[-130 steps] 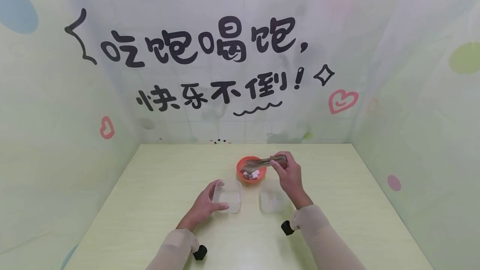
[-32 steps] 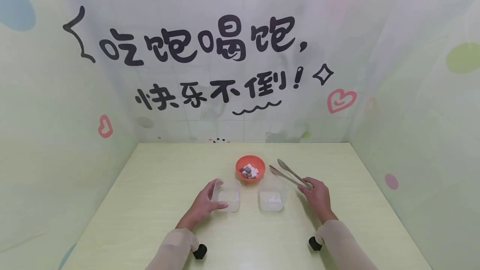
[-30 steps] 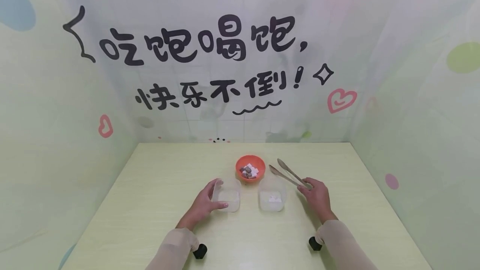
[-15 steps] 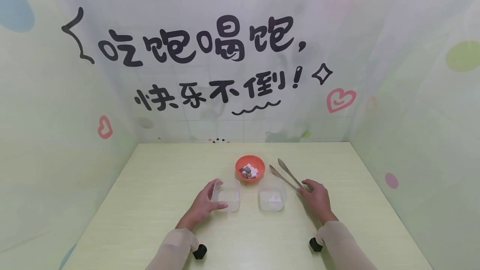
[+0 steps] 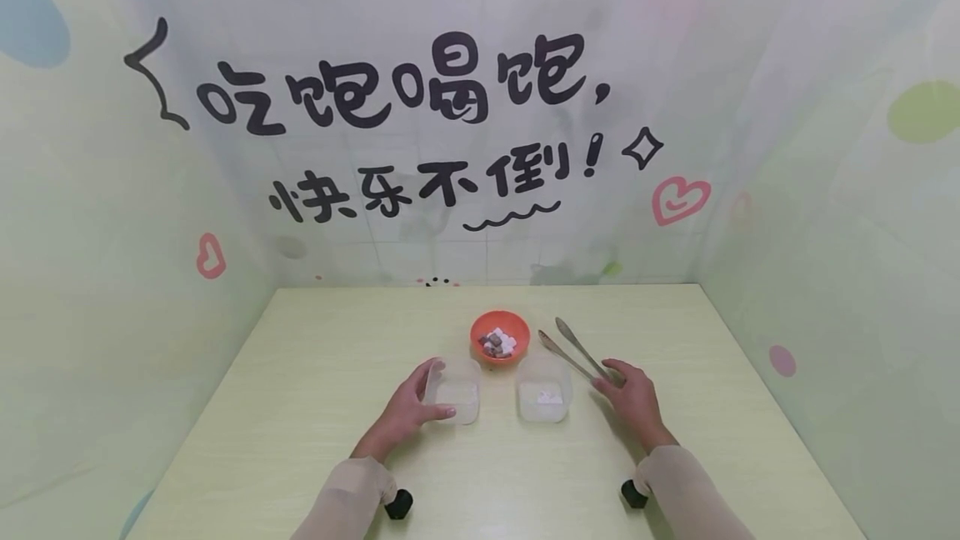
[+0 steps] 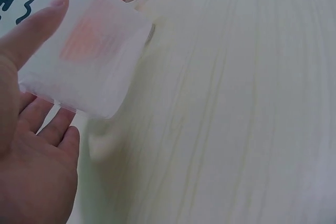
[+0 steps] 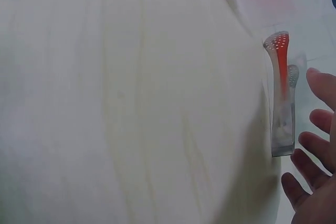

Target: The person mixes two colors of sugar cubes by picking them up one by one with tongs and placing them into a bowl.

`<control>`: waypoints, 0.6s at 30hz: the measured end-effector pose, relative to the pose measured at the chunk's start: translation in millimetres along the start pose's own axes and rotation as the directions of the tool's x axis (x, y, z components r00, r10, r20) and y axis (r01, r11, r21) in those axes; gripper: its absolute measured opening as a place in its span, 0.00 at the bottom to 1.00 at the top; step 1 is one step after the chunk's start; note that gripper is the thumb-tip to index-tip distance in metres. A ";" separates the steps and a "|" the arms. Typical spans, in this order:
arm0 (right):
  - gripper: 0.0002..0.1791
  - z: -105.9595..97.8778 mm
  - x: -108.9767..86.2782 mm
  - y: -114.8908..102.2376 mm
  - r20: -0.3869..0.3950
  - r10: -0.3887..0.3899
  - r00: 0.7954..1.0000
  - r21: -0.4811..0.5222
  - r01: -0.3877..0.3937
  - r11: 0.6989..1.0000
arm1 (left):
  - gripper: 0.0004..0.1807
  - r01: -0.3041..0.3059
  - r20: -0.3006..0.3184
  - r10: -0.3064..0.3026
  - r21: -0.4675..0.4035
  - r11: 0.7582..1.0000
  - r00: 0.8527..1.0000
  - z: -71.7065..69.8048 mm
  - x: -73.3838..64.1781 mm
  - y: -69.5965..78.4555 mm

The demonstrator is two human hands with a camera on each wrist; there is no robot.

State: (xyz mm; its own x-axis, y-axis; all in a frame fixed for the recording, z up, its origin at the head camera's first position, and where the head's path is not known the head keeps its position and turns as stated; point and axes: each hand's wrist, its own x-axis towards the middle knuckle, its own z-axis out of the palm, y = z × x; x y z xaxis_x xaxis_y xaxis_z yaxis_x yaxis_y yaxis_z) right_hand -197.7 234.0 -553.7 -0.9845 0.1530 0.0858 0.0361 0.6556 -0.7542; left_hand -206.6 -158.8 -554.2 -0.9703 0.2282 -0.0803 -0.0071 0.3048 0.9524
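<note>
My left hand [image 5: 401, 411] holds a clear plastic container [image 5: 465, 382], thumb along its near side and fingers at the far side. In the left wrist view the frosted wall of this container [image 6: 105, 72] sits between thumb and fingers. Metal tongs [image 5: 573, 348] lie on the table with their arms spread, tips towards the back. My right hand [image 5: 637, 407] is at their handle end. In the right wrist view its fingers [image 7: 315, 142] are relaxed beside the tongs [image 7: 283, 114], not wrapped round them. An orange bowl [image 5: 500, 319] contains white and brown cubes.
A second clear container [image 5: 543, 369] stands between the held one and the tongs, just in front of the bowl, with a few white pieces [image 5: 550, 397] inside. Printed fabric walls [image 5: 480, 257] enclose the pale wooden table [image 5: 487, 473] at the back and sides.
Earlier my right hand gripped the tongs over the orange bowl. The tongs now rest on the table to the right, and my right fingers have let go. My left hand has stayed put.
</note>
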 end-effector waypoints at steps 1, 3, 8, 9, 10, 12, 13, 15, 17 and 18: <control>0.26 -0.1 -0.3 -0.4 0.005 -0.008 1.000 -0.002 0.008 1.000 | 0.52 0.002 0.002 -0.002 0.009 1.000 1.000 -0.2 0.0 0.5; 0.27 -0.5 -1.3 -1.6 0.014 -0.029 0.999 -0.004 0.029 1.000 | 0.52 0.006 0.005 -0.006 0.021 1.000 1.000 -0.6 -0.5 1.8; 0.30 -0.8 -3.1 -3.9 0.037 -0.092 0.995 -0.018 0.093 0.996 | 0.54 0.025 0.011 -0.025 0.054 0.998 1.000 -1.7 -2.3 5.7; 0.30 -0.5 -3.6 -3.9 0.041 -0.105 0.994 -0.028 0.106 0.994 | 0.54 0.032 0.010 -0.032 0.061 0.998 0.999 -1.9 -2.4 6.3; 0.30 0.0 -4.2 -3.9 0.045 -0.118 0.992 -0.037 0.119 0.992 | 0.55 0.039 0.010 -0.040 0.069 0.997 0.999 -1.9 -2.9 6.9; 0.31 0.8 -6.3 -3.7 0.051 -0.148 0.988 -0.049 0.151 0.987 | 0.55 0.045 0.009 -0.046 0.084 0.995 0.999 -1.5 -4.3 7.8; 0.31 1.3 -7.7 -3.5 0.051 -0.164 0.985 -0.053 0.167 0.985 | 0.55 0.046 0.010 -0.047 0.095 0.994 0.999 -1.3 -5.1 8.2; 0.32 1.6 -11.4 -4.2 0.055 -0.200 0.978 -0.073 0.204 0.976 | 0.56 0.056 0.007 -0.057 0.119 0.991 0.998 -0.7 -7.1 8.7; 0.33 1.2 -15.4 -5.0 0.055 -0.242 0.969 -0.097 0.246 0.964 | 0.56 0.058 0.001 -0.059 0.142 0.988 0.998 -0.3 -9.8 9.2; 0.34 0.8 -17.4 -5.5 0.057 -0.263 0.963 -0.118 0.268 0.956 | 0.56 0.057 -0.003 -0.057 0.156 0.986 0.998 -0.2 -11.2 9.3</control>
State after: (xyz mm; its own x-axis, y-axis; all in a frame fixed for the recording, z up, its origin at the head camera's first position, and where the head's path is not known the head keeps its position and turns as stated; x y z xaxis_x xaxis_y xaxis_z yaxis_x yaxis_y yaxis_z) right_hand -180.9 227.1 -551.5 -0.9675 -0.0667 0.2439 -0.2087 0.7554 -0.6211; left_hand -195.8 -158.7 -544.5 -0.9690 0.2075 -0.1339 -0.0248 0.4579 0.8887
